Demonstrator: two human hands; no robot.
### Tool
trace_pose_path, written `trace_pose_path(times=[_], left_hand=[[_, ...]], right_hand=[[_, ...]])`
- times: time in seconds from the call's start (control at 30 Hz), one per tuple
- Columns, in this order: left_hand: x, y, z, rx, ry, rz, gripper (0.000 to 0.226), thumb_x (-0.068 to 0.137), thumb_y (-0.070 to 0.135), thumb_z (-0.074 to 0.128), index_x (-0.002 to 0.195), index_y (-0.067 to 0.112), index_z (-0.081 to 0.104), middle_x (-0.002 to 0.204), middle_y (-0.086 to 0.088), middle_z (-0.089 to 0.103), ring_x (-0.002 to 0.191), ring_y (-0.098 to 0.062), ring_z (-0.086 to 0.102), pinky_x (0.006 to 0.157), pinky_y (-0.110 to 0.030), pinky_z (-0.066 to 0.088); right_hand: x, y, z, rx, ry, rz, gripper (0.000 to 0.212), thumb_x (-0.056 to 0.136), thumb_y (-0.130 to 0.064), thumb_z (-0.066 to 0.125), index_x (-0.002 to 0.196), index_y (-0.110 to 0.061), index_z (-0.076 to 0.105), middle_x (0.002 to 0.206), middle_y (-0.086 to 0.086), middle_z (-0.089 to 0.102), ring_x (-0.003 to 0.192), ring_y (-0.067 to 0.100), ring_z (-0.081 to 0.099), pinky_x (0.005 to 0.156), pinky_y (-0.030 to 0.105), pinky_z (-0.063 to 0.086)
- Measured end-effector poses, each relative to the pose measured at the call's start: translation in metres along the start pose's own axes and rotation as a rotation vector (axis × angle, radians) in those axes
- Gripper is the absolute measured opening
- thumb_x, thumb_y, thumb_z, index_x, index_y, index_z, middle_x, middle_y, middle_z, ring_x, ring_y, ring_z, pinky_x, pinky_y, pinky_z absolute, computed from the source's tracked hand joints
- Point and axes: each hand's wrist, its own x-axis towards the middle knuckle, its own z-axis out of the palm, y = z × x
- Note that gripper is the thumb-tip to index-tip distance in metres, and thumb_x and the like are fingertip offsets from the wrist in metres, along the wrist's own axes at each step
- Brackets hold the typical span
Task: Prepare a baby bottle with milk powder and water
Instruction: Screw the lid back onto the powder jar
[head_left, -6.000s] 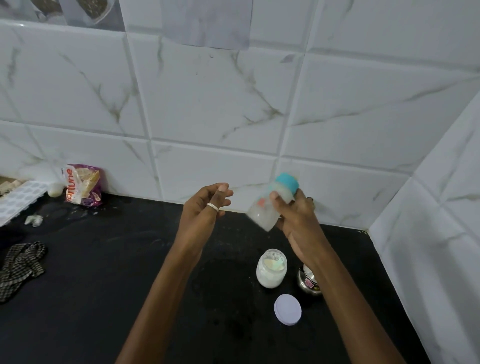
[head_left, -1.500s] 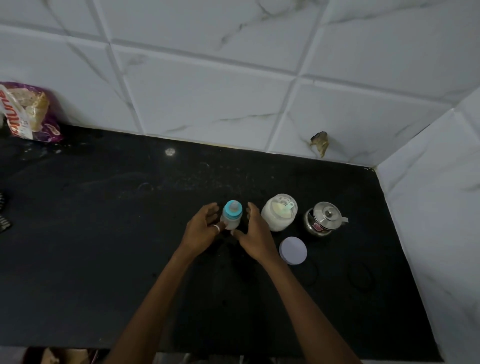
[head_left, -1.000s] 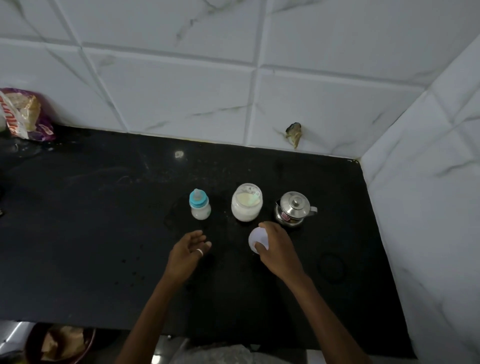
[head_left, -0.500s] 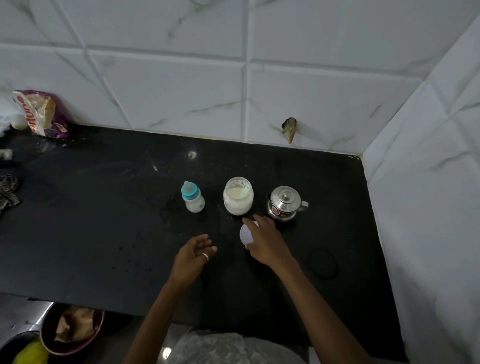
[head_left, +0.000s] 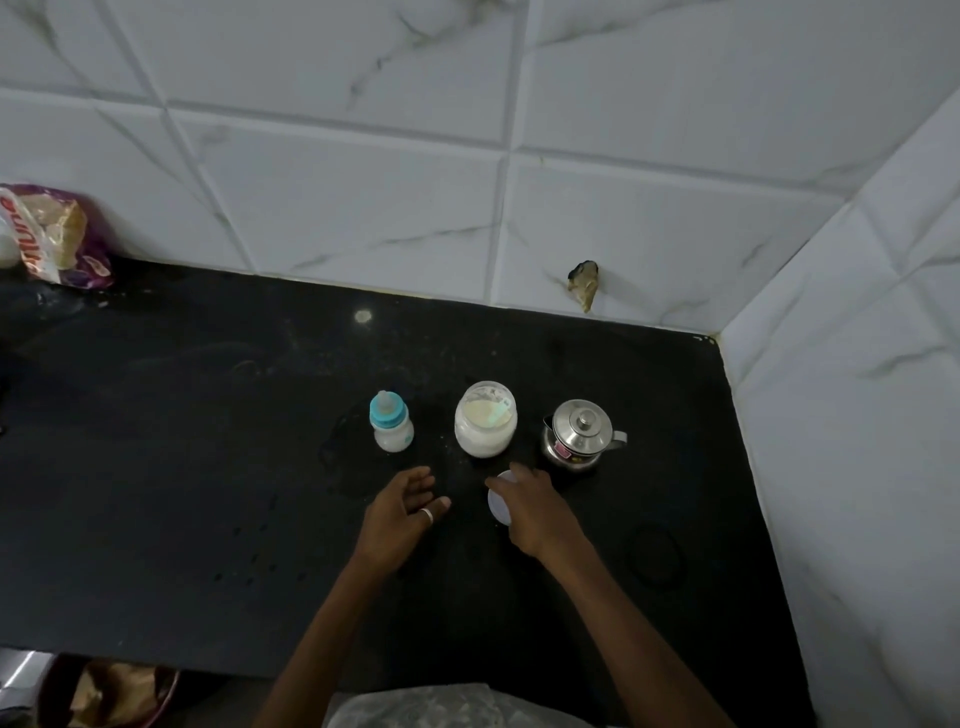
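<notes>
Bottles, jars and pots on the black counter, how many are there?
3, in a row: the baby bottle on the left, the open powder jar in the middle, the steel pot on the right. None seems hidden.

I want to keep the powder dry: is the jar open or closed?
Open. The jar stands uncovered; its white lid is off, beside it under the right hand.
</notes>
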Motion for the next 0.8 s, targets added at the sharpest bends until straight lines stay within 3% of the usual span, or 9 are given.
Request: trace_pose_path(times=[0.33,0.53,0.63,0.73,0.8], left_hand=[[0.028,0.014,0.008,0.053,-0.032,0.071,0.074,0.085,0.015,0.083,0.15,0.017,0.046,0.148,0.0,0.056,0.126,-0.012,0.057,0.099,-0.024,0.047],[0.053,0.037,0.02,0.157,-0.064,0.19,0.116,0.071,0.03,0.094,0.162,0.019,0.023,0.166,-0.001,0.031,0.151,-0.019,0.034,0.122,-0.038,0.035],[0.066,0.051,0.025,0.159,-0.104,0.244,0.132,0.065,0.025,0.098,0.163,0.015,0.012,0.17,-0.002,0.02,0.155,-0.019,0.022,0.121,-0.027,0.022],[0.076,0.057,0.029,0.107,-0.157,0.248,0.142,0.06,0.02,0.1,0.164,0.019,0.004,0.168,-0.003,0.024,0.153,-0.015,0.025,0.117,-0.026,0.023],[0.081,0.058,0.032,0.094,-0.18,0.254,0.142,0.061,0.017,0.1,0.164,0.02,0.002,0.167,-0.001,0.027,0.146,-0.005,0.027,0.115,-0.024,0.025]], right_hand=[[-0.019,0.001,0.0,0.165,0.11,0.058,0.073,0.088,-0.012,0.07,0.152,-0.033,0.04,0.154,-0.002,0.032,0.136,0.025,0.037,0.107,0.037,0.045],[-0.033,0.003,-0.001,0.3,0.224,0.098,0.074,0.083,-0.02,0.073,0.149,-0.034,0.044,0.15,-0.002,0.039,0.134,0.024,0.045,0.109,0.034,0.042],[-0.04,0.006,0.0,0.401,0.289,0.109,0.076,0.079,-0.024,0.078,0.148,-0.033,0.047,0.146,-0.003,0.044,0.132,0.022,0.048,0.11,0.036,0.042],[-0.049,0.006,-0.006,0.486,0.368,0.101,0.075,0.077,-0.023,0.08,0.145,-0.032,0.05,0.143,-0.005,0.049,0.13,0.012,0.049,0.107,0.029,0.043],[-0.054,0.006,-0.011,0.532,0.414,0.106,0.074,0.077,-0.022,0.082,0.141,-0.039,0.05,0.139,-0.011,0.051,0.124,-0.004,0.047,0.101,0.017,0.041]])
